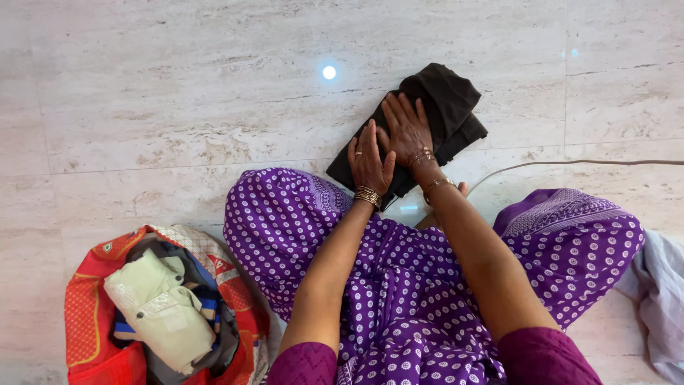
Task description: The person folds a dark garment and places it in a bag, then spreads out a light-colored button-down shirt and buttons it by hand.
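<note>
**Count**

2 hands: left (369, 162), right (406, 130), both flat on 1 dark cloth (449, 107) under the fingers. 1 red bag (89, 314) w/ 1 pale green garment (160, 308), well back-left of fingers. 1 grey cloth (659, 299) back-right.

both hands (388, 146) flat on dark, seemingly folded garment (445, 107)

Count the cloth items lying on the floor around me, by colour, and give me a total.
Dark brown folded cloth, under both the left hand and right hand: 1
Pale green garment on the red bag: 1
Grey-lilac cloth: 1
Total: 3
</note>
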